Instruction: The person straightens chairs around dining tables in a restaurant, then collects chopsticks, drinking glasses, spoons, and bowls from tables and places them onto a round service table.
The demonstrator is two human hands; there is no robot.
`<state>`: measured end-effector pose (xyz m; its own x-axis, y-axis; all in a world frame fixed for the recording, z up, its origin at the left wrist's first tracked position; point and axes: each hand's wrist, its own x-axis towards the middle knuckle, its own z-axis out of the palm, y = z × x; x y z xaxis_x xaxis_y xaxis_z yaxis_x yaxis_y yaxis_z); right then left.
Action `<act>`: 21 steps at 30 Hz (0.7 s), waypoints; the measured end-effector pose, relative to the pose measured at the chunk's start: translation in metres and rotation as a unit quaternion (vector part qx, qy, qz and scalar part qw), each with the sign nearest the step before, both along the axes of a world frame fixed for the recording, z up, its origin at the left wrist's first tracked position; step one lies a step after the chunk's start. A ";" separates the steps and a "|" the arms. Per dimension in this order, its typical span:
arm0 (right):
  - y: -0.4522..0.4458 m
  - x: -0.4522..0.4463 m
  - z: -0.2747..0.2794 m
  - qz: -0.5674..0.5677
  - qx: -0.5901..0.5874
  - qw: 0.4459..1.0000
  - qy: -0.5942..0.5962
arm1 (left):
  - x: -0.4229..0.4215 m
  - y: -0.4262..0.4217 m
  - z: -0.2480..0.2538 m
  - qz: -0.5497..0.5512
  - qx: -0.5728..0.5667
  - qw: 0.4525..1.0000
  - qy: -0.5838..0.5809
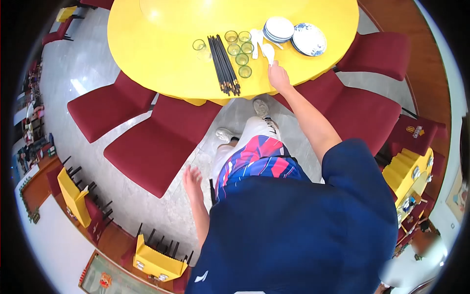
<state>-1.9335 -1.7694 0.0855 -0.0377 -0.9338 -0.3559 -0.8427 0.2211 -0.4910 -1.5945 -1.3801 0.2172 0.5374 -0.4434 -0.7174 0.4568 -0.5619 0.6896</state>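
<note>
My right hand [279, 77] reaches over the near edge of the yellow table [161, 59], its fingers closed on the handle of a white soup spoon [268, 52]. More white spoons [255, 43] lie just left of it. Behind them is a stack of white bowls [279, 28], beside blue-patterned plates [310, 39], also stacked. Several green-tinted glasses [245, 72] stand to the left of the spoons. A bundle of black chopsticks [223, 63] lies left of most glasses. My left hand [193, 182] hangs low beside my body, holding nothing, with its fingers apart.
Dark red chairs surround the near side, including one at left [159, 142] and one at right [347, 110]. A single glass [199, 45] stands left of the chopsticks. Other yellow-covered tables [159, 259] line the room's edges. Grey tiled floor [127, 206] shows between the furniture.
</note>
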 end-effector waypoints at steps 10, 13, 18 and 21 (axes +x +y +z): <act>-0.048 0.008 0.007 0.085 0.089 0.992 0.040 | -0.119 0.051 0.014 0.301 0.019 0.950 0.076; -0.054 0.005 0.009 0.112 0.085 0.987 0.082 | -0.133 0.066 -0.002 0.343 -0.021 0.932 0.111; -0.041 -0.006 0.020 0.115 0.069 0.983 0.122 | -0.128 0.103 -0.025 0.311 -0.002 0.939 0.143; -0.013 -0.010 0.035 0.124 0.041 0.983 0.128 | -0.110 0.143 -0.044 0.315 0.000 0.940 0.131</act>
